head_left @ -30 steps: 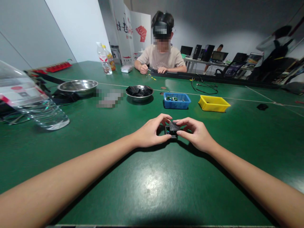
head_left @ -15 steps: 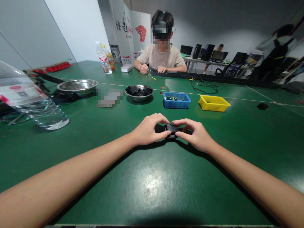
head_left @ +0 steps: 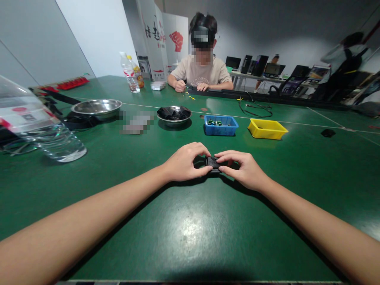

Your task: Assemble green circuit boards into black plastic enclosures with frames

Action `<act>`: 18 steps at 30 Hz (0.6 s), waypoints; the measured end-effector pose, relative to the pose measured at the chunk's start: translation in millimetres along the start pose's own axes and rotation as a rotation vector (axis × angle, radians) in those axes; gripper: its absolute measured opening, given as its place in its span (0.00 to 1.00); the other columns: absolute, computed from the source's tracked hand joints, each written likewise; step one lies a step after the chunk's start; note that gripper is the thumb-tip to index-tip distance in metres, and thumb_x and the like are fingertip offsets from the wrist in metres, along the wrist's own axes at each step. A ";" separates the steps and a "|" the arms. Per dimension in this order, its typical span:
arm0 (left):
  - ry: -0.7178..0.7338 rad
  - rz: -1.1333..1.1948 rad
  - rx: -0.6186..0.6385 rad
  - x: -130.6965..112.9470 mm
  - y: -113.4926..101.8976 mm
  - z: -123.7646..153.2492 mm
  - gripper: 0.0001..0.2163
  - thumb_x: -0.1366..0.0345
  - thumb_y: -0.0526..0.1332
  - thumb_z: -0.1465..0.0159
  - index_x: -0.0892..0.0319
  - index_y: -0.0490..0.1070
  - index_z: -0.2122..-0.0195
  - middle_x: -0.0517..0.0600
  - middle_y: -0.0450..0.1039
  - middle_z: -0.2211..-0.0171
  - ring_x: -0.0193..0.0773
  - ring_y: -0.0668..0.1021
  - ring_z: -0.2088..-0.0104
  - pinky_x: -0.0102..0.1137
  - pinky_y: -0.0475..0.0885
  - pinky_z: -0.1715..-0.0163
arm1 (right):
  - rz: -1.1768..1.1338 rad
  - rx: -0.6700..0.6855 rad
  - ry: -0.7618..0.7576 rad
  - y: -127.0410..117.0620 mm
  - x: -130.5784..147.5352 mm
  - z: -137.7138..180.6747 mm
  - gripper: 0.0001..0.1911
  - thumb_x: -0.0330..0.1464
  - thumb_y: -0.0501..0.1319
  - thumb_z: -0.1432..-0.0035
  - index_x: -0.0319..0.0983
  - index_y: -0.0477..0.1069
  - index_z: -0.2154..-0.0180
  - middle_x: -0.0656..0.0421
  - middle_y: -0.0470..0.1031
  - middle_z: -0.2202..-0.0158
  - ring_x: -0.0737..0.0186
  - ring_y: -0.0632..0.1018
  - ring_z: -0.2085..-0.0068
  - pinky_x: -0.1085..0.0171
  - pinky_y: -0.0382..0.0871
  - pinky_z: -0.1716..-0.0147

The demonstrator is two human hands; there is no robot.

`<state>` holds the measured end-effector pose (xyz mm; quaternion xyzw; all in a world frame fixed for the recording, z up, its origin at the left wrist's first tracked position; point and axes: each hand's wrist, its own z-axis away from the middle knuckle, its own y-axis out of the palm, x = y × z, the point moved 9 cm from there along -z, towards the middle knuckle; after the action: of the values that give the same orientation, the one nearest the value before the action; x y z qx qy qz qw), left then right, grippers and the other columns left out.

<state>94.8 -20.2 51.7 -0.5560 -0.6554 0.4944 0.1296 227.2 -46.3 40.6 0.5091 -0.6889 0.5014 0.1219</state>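
Note:
A small black box (head_left: 213, 162) lies on the green table (head_left: 190, 229) in front of me, with its flat black lid down on it. My left hand (head_left: 184, 163) pinches its left side with thumb and fingers. My right hand (head_left: 242, 168) pinches its right side the same way, fingertips on top of the lid. Both hands rest on the table around the box, which is mostly hidden between the fingers.
Beyond my hands stand a blue bin (head_left: 221, 125) with small parts, a yellow bin (head_left: 267, 129) and a steel bowl (head_left: 173, 114) of black pieces. A larger steel bowl (head_left: 96, 107) and a lying water bottle (head_left: 35, 126) are at the left. A person (head_left: 202, 67) works across the table.
The lid, tilted over the open box a second ago with green parts showing inside, now lies flat on it. Both hands have closed in slightly and pressed down.

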 end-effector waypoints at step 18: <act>-0.003 0.046 0.009 -0.7 -0.6 1.1 0.13 0.62 0.65 0.41 0.61 0.73 0.57 0.51 0.79 0.62 0.39 0.80 0.62 0.31 0.73 0.61 | 0.006 0.016 -0.008 1.4 0.8 -1.1 0.07 0.29 0.66 0.44 0.42 0.80 0.62 0.53 0.82 0.54 0.55 0.81 0.53 0.59 0.75 0.57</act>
<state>94.0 -21.3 52.0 -0.5695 -0.6404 0.5010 0.1201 225.2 -45.9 40.9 0.5098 -0.6871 0.5051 0.1135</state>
